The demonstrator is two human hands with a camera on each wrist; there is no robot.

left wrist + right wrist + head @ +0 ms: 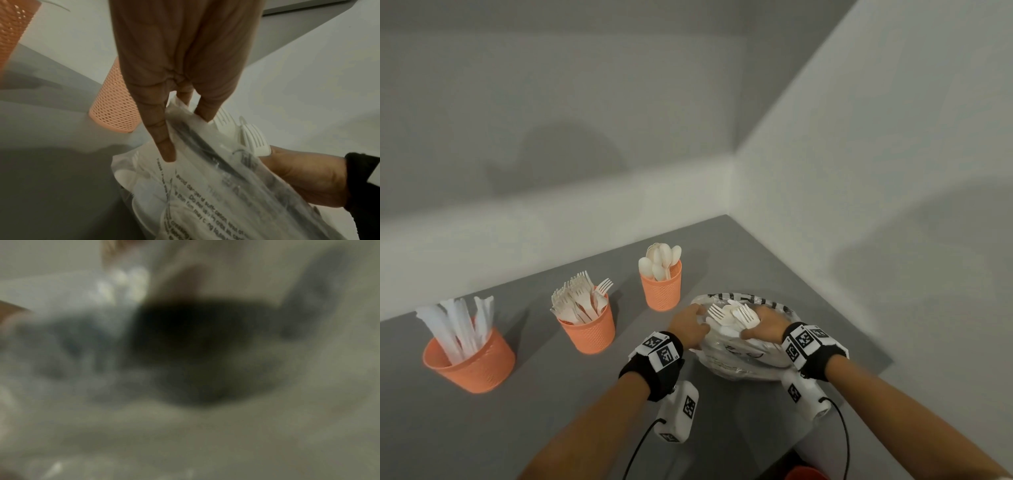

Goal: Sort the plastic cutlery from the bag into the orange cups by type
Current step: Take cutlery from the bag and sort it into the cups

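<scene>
Done: knife cup (469,356), fork cup (587,329) and spoon cup (661,287) each stand well filled on the worktop (551,411).
Left: bag (743,353) on the worktop holds more cutlery.
Left hand (690,327) grip: pinches the bag's mouth.
Right hand (768,324) grip: clasps a bunch of forks (736,313) at the bag's opening.

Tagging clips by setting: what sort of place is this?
Probably a staged recording corner, not a real kitchen: a bare grey table against plain white walls, with only three orange cups and a cutlery bag.

A grey table (551,428) carries three orange cups (469,359) and the bag (743,356).
</scene>
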